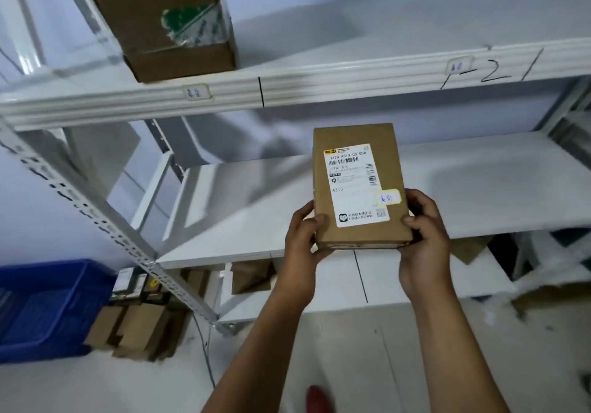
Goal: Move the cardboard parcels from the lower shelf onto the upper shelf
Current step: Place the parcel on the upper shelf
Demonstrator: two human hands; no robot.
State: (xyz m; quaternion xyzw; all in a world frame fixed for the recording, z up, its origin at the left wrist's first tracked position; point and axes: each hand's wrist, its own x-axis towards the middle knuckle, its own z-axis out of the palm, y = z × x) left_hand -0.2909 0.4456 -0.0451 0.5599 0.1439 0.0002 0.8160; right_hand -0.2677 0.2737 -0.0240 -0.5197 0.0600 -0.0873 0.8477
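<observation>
Cardboard, flat and light-looking: the parcel [361, 188] sits in the air between my two hands, in front of the bare middle shelf [479, 188] and below the rail of the upper shelf [319, 83]. My left hand [302, 240] clamps the near left corner, thumb on the labelled face, fingers curled under. My right hand [423, 230] does the same at the near right corner, thumb pressed on the face by the small yellow sticker [389, 197].

To do this lift well, I judge I should keep both grips on the near end, raise the far end clear over the rail, then slide the parcel in flat rather than drop it.

Its long axis runs away from me toward the wall, tilted a little, with the white shipping label [355, 185] facing up at me and reading upright. Farther off, up left, another taped box [166, 22] already stands on the upper shelf, so I would aim for the open stretch to its right.
</observation>
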